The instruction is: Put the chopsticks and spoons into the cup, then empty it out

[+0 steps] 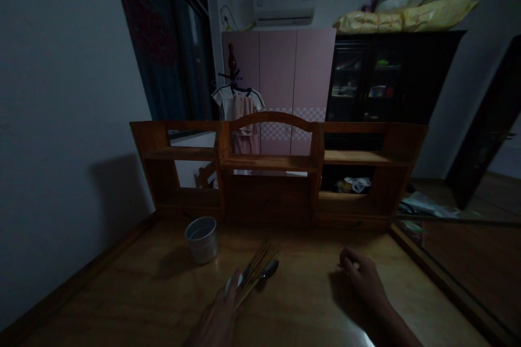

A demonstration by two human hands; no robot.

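Note:
Low in the middle, my left hand point(220, 309) is closed at the near end of a bundle of thin wooden chopsticks point(260, 260). A dark metal spoon point(269, 269) lies against their right side. Something small and white point(234, 282) shows by my index finger, too dim to name. To the right, over the tabletop, my right hand point(362, 274) is curled with thumb and fingers together; whatever is between them, if anything, is hidden. A round grey metal cup point(202, 239) stands upright beyond my left hand, apart from it.
The wooden tabletop point(301, 293) ends at a back shelf unit point(268, 161) with open compartments. A white wall point(61, 146) borders the left side. A raised wooden edge point(439, 282) runs along the right. Cabinets stand behind in the dim room.

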